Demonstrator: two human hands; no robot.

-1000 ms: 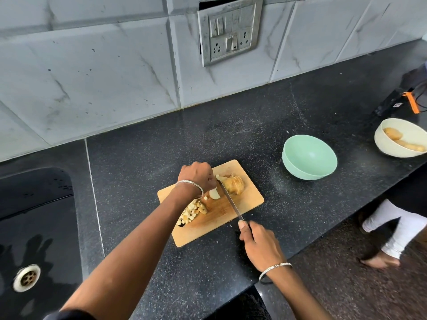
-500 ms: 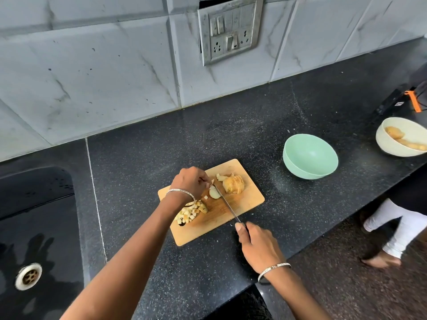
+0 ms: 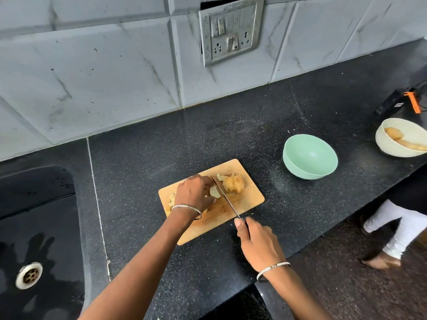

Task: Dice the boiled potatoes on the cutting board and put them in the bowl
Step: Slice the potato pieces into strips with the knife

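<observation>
Flat on the black speckled worktop point(image 3: 208, 135), near its front edge and set at an angle: a wooden cutting board point(image 3: 250, 200).

Over the middle of the board: the left hand point(image 3: 194, 192), knuckles up, fingers curled down onto a pale potato slice point(image 3: 214, 192) and pinning it to the wood. At the wrist, a silver bangle point(image 3: 187, 207).

Just off the board's near edge: the right hand point(image 3: 258, 245), fingers wrapped round the handle of a kitchen knife point(image 3: 227, 199), thumb laid along the top. Handle hidden by the grip.

Blade slanted across the board from near right to far left, edge down, close beside the left fingertips, between the slice and a larger potato piece point(image 3: 233, 184). Contact between blade and slice: cannot tell.

Larger potato piece on the far right part of the board, tan, cut into slices standing together; a few small offcuts just behind it.

On the left part of the board: diced potato point(image 3: 172, 200), small pale cubes, mostly hidden by the left hand and wrist.

Right of the board and apart from it: a mint-green bowl point(image 3: 300, 169), upright on the worktop.

Farther right, at the frame edge: a cream bowl point(image 3: 388, 146) containing whole potatoes point(image 3: 392, 133).

At far left: a black sink point(image 3: 37, 215). On the tiled wall behind: a metal socket plate point(image 3: 231, 31).
</observation>
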